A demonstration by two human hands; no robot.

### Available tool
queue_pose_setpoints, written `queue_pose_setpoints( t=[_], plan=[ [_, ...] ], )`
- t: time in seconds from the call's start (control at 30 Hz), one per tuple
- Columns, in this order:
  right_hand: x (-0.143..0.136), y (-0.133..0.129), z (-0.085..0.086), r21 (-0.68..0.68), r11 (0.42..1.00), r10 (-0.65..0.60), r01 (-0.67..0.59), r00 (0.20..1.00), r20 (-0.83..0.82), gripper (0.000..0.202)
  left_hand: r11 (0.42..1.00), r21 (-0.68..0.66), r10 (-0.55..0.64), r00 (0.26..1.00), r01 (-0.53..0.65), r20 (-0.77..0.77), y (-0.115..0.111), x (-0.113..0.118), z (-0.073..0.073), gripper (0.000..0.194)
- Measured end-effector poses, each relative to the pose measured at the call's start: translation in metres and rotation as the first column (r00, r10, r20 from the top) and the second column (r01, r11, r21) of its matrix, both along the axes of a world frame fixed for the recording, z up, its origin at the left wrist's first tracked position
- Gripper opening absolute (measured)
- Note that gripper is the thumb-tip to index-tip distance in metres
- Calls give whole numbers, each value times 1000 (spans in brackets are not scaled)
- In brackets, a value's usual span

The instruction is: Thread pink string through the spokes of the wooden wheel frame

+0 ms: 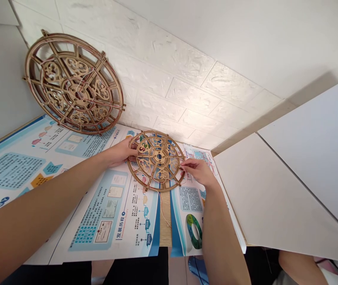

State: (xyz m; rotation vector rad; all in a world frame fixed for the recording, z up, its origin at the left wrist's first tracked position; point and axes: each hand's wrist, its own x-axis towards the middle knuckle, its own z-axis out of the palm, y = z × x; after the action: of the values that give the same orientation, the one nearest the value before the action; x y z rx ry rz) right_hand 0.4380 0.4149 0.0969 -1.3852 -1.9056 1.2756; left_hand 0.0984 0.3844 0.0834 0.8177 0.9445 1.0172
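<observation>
In the head view, a brown openwork disc (163, 163) stands tilted on the surface (165, 213), near its middle, its top leaning toward the far wall (174, 95). The left hand (120, 153) grasps the disc at its left rim, with the thumb on the front and the other fingers mostly hidden. The right hand (201, 171) is at the right rim, its fingers (185, 162) pinched together on a thin wire (161, 202); whether they also touch the rim cannot be told. The wire loops below these fingers, runs along the lower part of the disc and trails off to the near side over bare wood.

Far left, several larger discs (81, 97) lean together against the wall, with reddish and pale wires strung across them. Two printed sheets cover much of the surface: the left sheet (59, 204) is wide, and the right sheet (180, 233) lies beyond a narrow gap of wood. More reddish wires (212, 164) lie on the right sheet, just past the right hand. A white panel (236, 170) borders the surface on the right; at the near right, below it, part of another person's arm (301, 267) shows.
</observation>
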Motion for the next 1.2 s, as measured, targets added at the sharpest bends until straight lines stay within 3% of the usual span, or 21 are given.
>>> queue_pose_setpoints(
  t=[0.3, 0.53, 0.93, 1.03, 1.1, 1.2],
  plan=[
    [-2, 1, 3, 271, 962, -45, 12, 992, 115, 24, 1000, 5, -4, 1000, 4, -3, 0, 0, 0, 72],
    [-16, -13, 17, 30, 984, 172, -178, 976, 134, 12, 1000, 5, -8, 1000, 8, -2, 0, 0, 0, 74],
    [-22, -18, 18, -23, 973, 231, -230, 957, 174, 9, 1000, 25, -15, 1000, 15, 5, 0, -1, -2, 71],
    [-19, -14, 13, 34, 987, 150, -157, 977, 154, 13, 1000, 15, -15, 1000, 15, 8, 1, 0, -2, 72],
    [-17, -9, 10, 181, 983, -4, -30, 982, 189, 17, 1000, 24, -20, 1000, 20, 10, 0, 0, -2, 71],
    [-14, -2, 6, 422, 898, -249, 122, 933, 261, 19, 999, 38, -24, 1000, 24, -3, -1, 0, 0, 69]
  ],
)
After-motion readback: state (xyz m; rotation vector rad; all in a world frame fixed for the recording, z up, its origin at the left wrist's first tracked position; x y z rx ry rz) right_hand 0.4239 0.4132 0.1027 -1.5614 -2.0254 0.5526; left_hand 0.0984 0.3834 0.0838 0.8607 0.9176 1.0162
